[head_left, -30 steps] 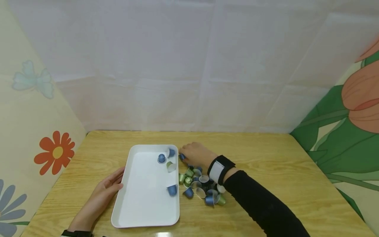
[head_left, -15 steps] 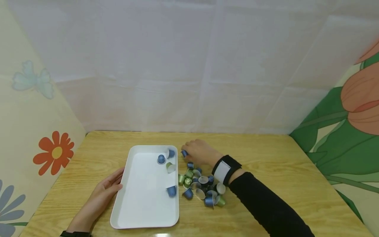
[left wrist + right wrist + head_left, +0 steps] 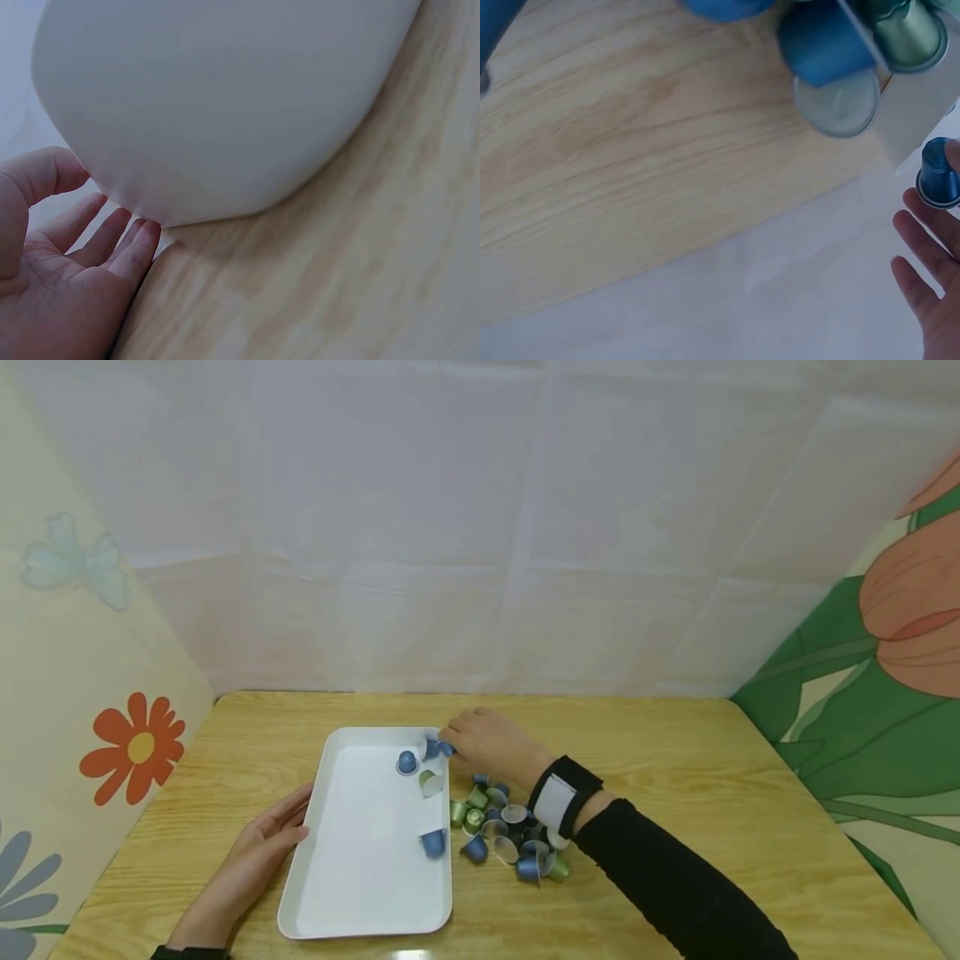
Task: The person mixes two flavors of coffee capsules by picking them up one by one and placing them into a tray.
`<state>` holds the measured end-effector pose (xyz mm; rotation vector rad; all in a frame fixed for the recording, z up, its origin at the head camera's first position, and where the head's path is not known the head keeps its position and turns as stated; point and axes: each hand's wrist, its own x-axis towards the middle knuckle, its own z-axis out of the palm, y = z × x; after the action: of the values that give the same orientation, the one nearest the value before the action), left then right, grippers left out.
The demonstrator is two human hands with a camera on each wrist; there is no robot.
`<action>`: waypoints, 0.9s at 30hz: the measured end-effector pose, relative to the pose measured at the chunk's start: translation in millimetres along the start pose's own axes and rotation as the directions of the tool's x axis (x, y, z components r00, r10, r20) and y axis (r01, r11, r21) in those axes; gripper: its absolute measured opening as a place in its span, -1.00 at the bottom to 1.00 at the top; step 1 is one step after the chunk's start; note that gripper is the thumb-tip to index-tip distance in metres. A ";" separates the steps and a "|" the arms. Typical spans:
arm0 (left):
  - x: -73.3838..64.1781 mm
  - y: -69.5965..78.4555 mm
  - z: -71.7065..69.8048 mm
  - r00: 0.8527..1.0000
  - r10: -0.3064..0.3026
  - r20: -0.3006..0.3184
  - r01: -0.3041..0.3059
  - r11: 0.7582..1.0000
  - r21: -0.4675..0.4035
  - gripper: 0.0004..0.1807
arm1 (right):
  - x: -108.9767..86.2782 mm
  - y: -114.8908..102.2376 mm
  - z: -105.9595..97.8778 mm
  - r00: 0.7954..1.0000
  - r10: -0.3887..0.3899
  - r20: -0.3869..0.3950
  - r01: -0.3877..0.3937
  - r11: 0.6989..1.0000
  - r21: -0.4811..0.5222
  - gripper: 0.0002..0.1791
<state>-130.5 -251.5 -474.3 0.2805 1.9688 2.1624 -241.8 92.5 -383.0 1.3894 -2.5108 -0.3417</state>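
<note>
In the head view, my right hand (image 3: 491, 743) pinches a blue coffee capsule (image 3: 447, 749) at the upper right rim of a white tray (image 3: 360, 860). The right wrist view shows that blue capsule (image 3: 937, 176) between thumb and fingers, the other fingers spread. My left hand (image 3: 262, 847) touches the tray's left side; in the left wrist view its fingertips (image 3: 150, 229) meet the outer wall. Blue capsules (image 3: 407, 762) and a green one (image 3: 431, 783) lie along the tray's right part. A pile of blue, green and dark capsules (image 3: 513, 814) sits right of the tray.
The wooden table (image 3: 660, 760) backs onto a white sheet (image 3: 480, 527). Painted panels with flowers (image 3: 141, 747) stand on the left and right sides. The capsule pile lies close to the tray's right rim, partly below my right wrist.
My right hand lifted away from the pile with the blue capsule, then moved left to the tray's rim. The left hand stays at the tray's side.
</note>
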 end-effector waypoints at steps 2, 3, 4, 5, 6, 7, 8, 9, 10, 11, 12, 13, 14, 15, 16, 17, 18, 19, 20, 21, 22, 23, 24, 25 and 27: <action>0.1 -0.2 0.6 1.000 -0.001 0.000 0.001 1.000 -0.004 -0.31 | 2.8 -6.0 0.5 1.000 -0.002 -0.003 0.002 1.000 -0.025 -0.64; 0.2 -0.2 0.9 1.000 -0.002 -0.002 0.002 1.000 -0.007 -0.31 | 4.3 -9.1 0.8 1.000 -0.001 0.002 0.001 0.999 -0.036 -0.63; 0.3 -0.3 1.2 1.000 -0.002 -0.001 0.002 1.000 -0.010 -0.31 | 6.0 -12.3 1.1 1.000 0.004 0.018 -0.003 0.999 -0.036 -0.62; 0.4 -0.3 1.5 1.000 0.001 0.001 -0.001 1.000 -0.010 -0.31 | 7.5 -15.4 1.2 0.999 0.006 0.033 -0.005 0.999 -0.043 -0.62; 0.3 -0.3 1.7 1.000 0.000 -0.001 0.000 1.000 -0.012 -0.31 | 9.2 -18.4 1.3 0.999 0.007 0.047 -0.005 0.999 -0.046 -0.62; 0.3 -0.2 1.8 1.000 -0.002 -0.004 0.002 1.000 -0.013 -0.31 | 11.0 -21.1 1.6 0.998 0.009 0.065 -0.006 0.999 -0.045 -0.61; 0.2 -0.2 1.7 1.000 -0.001 -0.005 0.001 1.000 -0.014 -0.31 | 12.8 -23.6 1.8 0.996 0.010 0.084 -0.006 0.999 -0.050 -0.61; 0.1 -0.2 1.4 1.000 -0.003 -0.008 0.003 1.000 -0.014 -0.31 | 14.4 -25.8 2.0 0.995 0.012 0.098 -0.008 0.999 -0.047 -0.60; 0.0 -0.1 1.1 1.000 -0.006 -0.011 0.006 1.000 -0.013 -0.31 | 15.8 -27.7 2.5 0.994 0.015 0.109 -0.010 0.999 -0.044 -0.60; -0.1 -0.1 0.6 1.000 -0.008 -0.014 0.008 1.000 -0.012 -0.31 | 16.9 -29.4 2.7 0.993 0.018 0.113 -0.013 0.999 -0.044 -0.61; -0.1 -0.1 0.1 1.000 -0.010 -0.015 0.010 1.000 -0.011 -0.31 | 18.0 -30.6 3.2 0.993 0.021 0.114 -0.017 0.999 -0.042 -0.60; -0.2 -0.2 -0.4 1.000 -0.011 -0.016 0.011 1.000 -0.011 -0.30 | 18.7 -31.8 3.5 0.993 0.025 0.115 -0.020 0.999 -0.042 -0.60; -0.3 -0.4 -0.9 1.000 -0.012 -0.016 0.012 1.000 -0.011 -0.30 | 19.1 -32.7 3.8 0.993 0.028 0.111 -0.023 0.999 -0.045 -0.60; -0.3 -0.5 -1.2 1.000 -0.012 -0.017 0.012 1.000 -0.010 -0.31 | 19.5 -33.5 4.0 0.994 0.030 0.108 -0.025 0.999 -0.046 -0.60; -0.3 -0.7 -1.6 1.000 -0.010 -0.016 0.010 1.000 -0.010 -0.31 | 19.7 -34.1 4.1 0.994 0.032 0.108 -0.027 0.998 -0.050 -0.60; -0.3 -1.0 -1.9 1.000 -0.008 -0.015 0.008 1.000 -0.009 -0.30 | 19.9 -34.5 4.2 0.994 0.035 0.107 -0.029 0.998 -0.052 -0.60; -0.3 -1.2 -2.2 1.000 -0.006 -0.013 0.006 1.000 -0.009 -0.31 | 20.1 -34.8 4.3 0.994 0.037 0.106 -0.031 0.998 -0.055 -0.60; -0.4 -1.4 -2.3 1.000 -0.004 -0.012 0.004 1.000 -0.008 -0.31 | 20.2 -35.2 3.9 0.994 0.038 0.107 -0.032 0.998 -0.058 -0.60; -0.5 -1.5 -2.3 1.000 -0.003 -0.012 0.003 1.000 -0.006 -0.31 | 20.3 -35.5 3.6 0.994 0.039 0.106 -0.033 0.998 -0.061 -0.60; -0.5 -1.6 -2.3 1.000 -0.004 -0.013 0.004 1.000 -0.004 -0.31 | 20.5 -35.7 3.4 0.993 0.041 0.106 -0.034 0.997 -0.064 -0.60; -0.5 -1.8 -2.3 1.000 -0.005 -0.014 0.005 1.000 -0.003 -0.31 | 20.3 -35.9 3.1 0.994 0.044 0.104 -0.037 0.997 -0.064 -0.60; -0.5 -1.9 -2.1 1.000 -0.003 -0.012 0.003 1.000 -0.002 -0.31 | 20.1 -35.8 3.0 0.994 0.046 0.102 -0.040 0.997 -0.063 -0.60; -0.5 -1.6 -1.8 1.000 -0.005 -0.014 0.005 1.000 -0.001 -0.31 | 19.9 -35.7 3.0 0.994 0.049 0.102 -0.042 0.997 -0.063 -0.60; -0.4 -1.3 -1.6 1.000 -0.009 -0.015 0.009 1.000 0.000 -0.31 | 19.6 -35.5 3.2 0.994 0.050 0.100 -0.044 0.997 -0.063 -0.60; -0.1 -0.7 -1.3 1.000 -0.017 -0.021 0.017 1.000 0.006 -0.30 | 19.0 -34.5 4.3 0.994 0.056 0.096 -0.051 0.997 -0.057 -0.61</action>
<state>-130.7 -252.7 -475.1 0.2423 1.9824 2.1573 -225.6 58.8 -396.2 1.3122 -2.5904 -0.4741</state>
